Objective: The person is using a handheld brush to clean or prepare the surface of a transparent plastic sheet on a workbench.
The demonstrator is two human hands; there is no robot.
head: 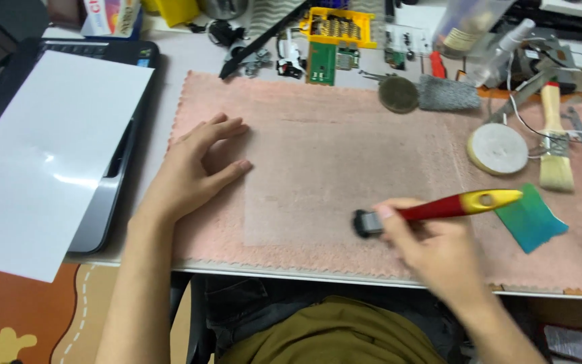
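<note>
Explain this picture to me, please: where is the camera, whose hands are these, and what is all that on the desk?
No machine here: a person wears a camera on the head, looking down at their own bare hands. The left hand rests flat on a pink towel spread over the desk. The right hand holds a small brush with a red and yellow handle, its dark bristles on a clear sheet lying on the towel. Nearby lie a wooden paintbrush, a roll of white tape, a green card and a green circuit board. At left, white paper covers a laptop.
</note>
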